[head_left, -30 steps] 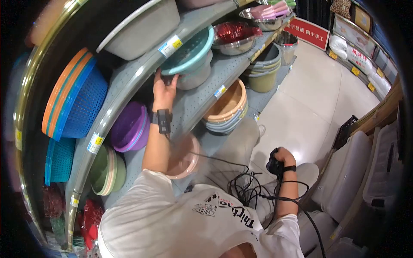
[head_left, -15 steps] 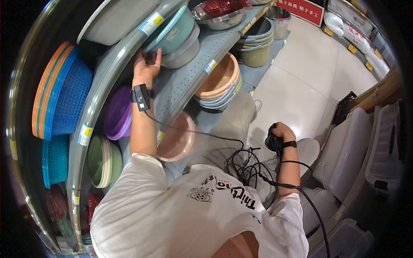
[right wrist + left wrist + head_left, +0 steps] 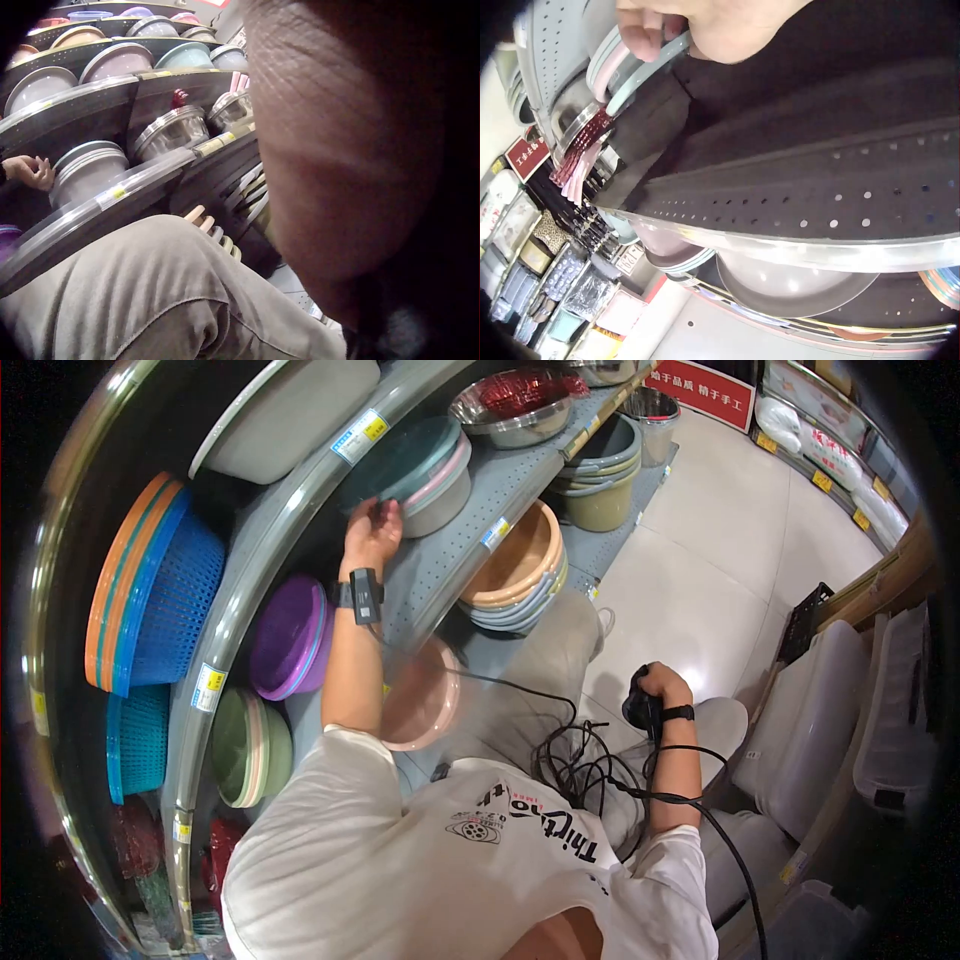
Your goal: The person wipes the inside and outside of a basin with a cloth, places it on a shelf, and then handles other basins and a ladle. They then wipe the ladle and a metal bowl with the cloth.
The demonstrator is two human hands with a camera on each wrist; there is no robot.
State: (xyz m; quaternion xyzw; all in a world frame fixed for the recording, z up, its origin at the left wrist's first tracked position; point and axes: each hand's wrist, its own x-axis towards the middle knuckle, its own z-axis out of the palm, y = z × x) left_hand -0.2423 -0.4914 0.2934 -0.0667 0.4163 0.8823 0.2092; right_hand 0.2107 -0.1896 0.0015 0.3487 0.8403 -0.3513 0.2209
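My left hand is at the near left side of a nested basin stack on the middle shelf. On top lies a teal basin, blurred, above a pink-rimmed one and a pale grey basin. Loosely bent fingers overlap the stack's rims in the left wrist view, beside the teal rim. From the right wrist view, the fingertips are right at the stack's side. Down by the knee, my right hand grips a black handheld device, whose details are hidden.
A steel bowl with red wrapping stands beyond the stack. Peach basins, purple basins and blue baskets fill nearby shelves. Looped black cables lie over my lap. Storage boxes line the right side.
The teal basin, lifted and tilted at its near edge half a second ago, now sits lower in the stack. My left hand has come away from beneath its rim. The right hand keeps its grip.
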